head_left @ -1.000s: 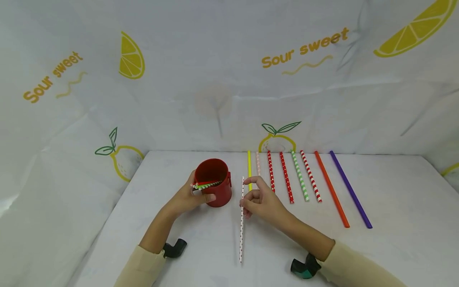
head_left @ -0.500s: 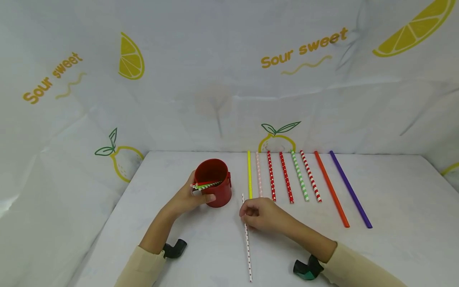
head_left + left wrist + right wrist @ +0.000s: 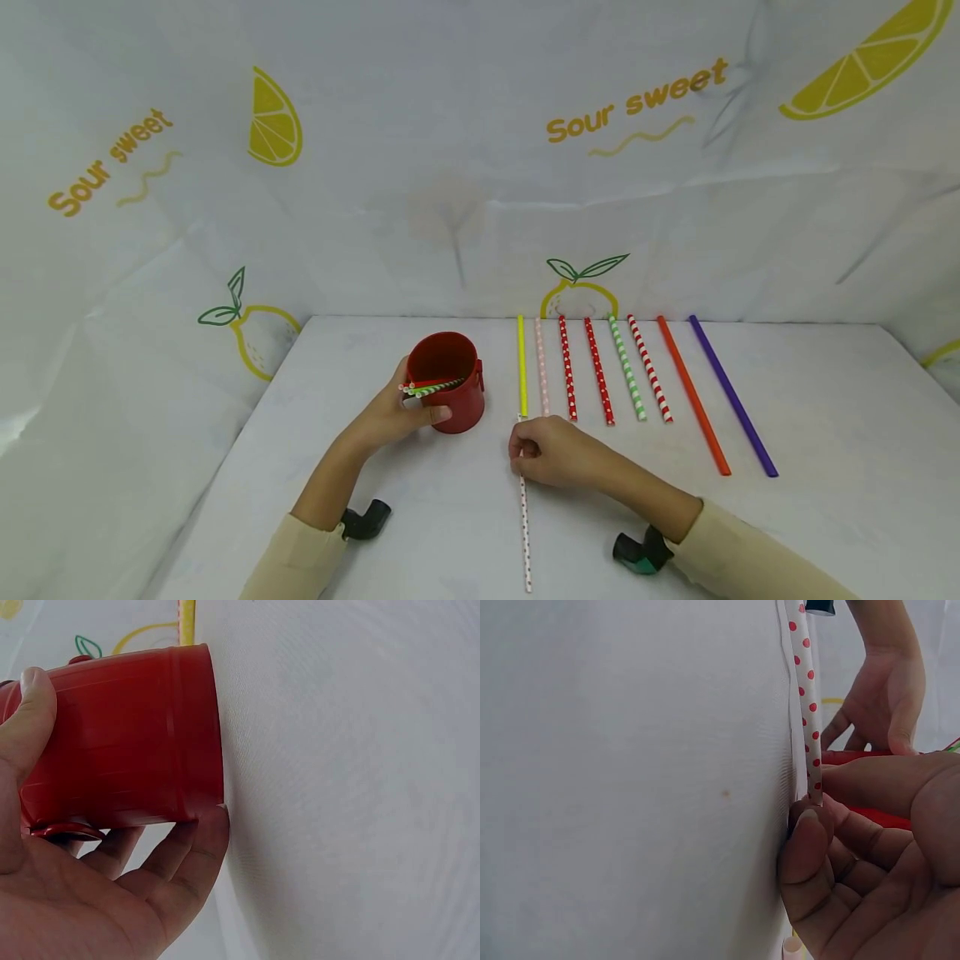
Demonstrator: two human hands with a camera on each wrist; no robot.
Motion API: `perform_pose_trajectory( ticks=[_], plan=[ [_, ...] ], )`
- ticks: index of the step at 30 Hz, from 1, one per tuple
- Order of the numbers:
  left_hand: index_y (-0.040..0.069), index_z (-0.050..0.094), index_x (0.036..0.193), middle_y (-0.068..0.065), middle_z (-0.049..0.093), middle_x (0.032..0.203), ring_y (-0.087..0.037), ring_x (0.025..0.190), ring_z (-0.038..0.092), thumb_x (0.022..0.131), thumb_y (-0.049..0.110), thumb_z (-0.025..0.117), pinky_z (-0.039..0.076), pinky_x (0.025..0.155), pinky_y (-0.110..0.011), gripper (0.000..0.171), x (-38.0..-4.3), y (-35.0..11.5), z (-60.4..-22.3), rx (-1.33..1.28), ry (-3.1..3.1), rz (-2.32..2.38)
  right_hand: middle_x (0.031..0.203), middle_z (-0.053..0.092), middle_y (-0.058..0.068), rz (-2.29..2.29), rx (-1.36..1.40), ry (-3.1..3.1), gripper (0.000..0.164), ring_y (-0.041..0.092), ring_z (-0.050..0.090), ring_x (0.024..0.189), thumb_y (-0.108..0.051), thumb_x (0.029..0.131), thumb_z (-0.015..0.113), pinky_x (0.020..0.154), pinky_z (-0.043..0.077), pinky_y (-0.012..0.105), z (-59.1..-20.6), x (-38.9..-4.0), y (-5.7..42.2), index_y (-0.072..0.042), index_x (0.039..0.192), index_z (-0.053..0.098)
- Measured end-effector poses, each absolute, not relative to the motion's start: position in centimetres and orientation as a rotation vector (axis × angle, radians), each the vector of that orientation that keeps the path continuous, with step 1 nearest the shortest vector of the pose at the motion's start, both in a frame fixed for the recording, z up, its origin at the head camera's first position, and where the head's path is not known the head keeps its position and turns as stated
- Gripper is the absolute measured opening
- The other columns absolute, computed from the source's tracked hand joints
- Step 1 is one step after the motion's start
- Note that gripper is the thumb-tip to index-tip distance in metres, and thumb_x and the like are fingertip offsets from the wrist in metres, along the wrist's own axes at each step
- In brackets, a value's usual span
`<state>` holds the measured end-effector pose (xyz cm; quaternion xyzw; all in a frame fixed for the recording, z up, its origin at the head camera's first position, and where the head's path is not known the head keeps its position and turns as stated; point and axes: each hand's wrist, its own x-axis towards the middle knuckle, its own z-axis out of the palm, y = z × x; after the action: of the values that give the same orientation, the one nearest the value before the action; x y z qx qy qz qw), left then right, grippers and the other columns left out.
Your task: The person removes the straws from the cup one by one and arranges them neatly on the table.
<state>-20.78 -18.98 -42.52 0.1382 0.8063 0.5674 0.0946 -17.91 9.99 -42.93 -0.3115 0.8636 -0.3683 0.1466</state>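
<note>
The dotted white straw (image 3: 525,533) is pinched between thumb and fingers by the right grip (image 3: 555,450), to the right of the red bucket (image 3: 462,408) and nearer the wearer. Whether its whole length is in contact with the table (image 3: 442,517) cannot be told. Its far end is set right at the near end of the yellow straw (image 3: 522,367), right of the bucket. The bucket is held upright by the left grip (image 3: 395,417), with fingers and thumb curled round it.

With so slight a gap, the yellow straw could be nudged out of place if the white one were pushed away from the wearer. A roll towards or away from the bucket might be caused by an uneven release of the pinch. The pale pink straw (image 3: 542,367), farther right of the bucket, could be brushed by the knuckles if the hand were lifted carelessly. The bundled straws (image 3: 433,387) leaning over the bucket's rim might be spilled if the bucket were tipped.

Compared with a second ago, the white straw has been shifted away from the bucket, rightwards and closer to the wearer, and the raised index finger has been lowered. The bucket and its hold are unchanged.
</note>
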Motion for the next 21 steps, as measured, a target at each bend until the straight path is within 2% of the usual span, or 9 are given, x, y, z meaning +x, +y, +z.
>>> perform_pose_trajectory(
  ticks=[11,21],
  plan=[
    [0.030,0.027,0.151,0.003,0.044,0.145,-0.025,0.138,0.031,0.084,0.019,0.083,0.047,0.097,-0.052,0.087,-20.69,-18.76,-42.13,0.426,2.392,1.683,0.062,0.052,-0.007,-0.994,-0.926,2.511,0.019,0.008,0.048,0.060,-0.007,0.087,0.076,0.053,0.042,0.024,-43.06,-17.87,9.90,-0.019,0.080,0.063],
    [0.030,0.027,0.151,0.003,0.044,0.146,-0.025,0.138,0.031,0.084,0.019,0.083,0.048,0.098,-0.052,0.088,-20.81,-18.78,-42.35,0.433,2.396,1.686,0.064,0.054,-0.007,-0.946,-0.942,2.483,0.013,0.009,0.050,0.061,-0.004,0.090,0.068,0.056,0.044,0.025,-42.11,-18.70,10.15,-0.015,0.085,0.066]
  ],
)
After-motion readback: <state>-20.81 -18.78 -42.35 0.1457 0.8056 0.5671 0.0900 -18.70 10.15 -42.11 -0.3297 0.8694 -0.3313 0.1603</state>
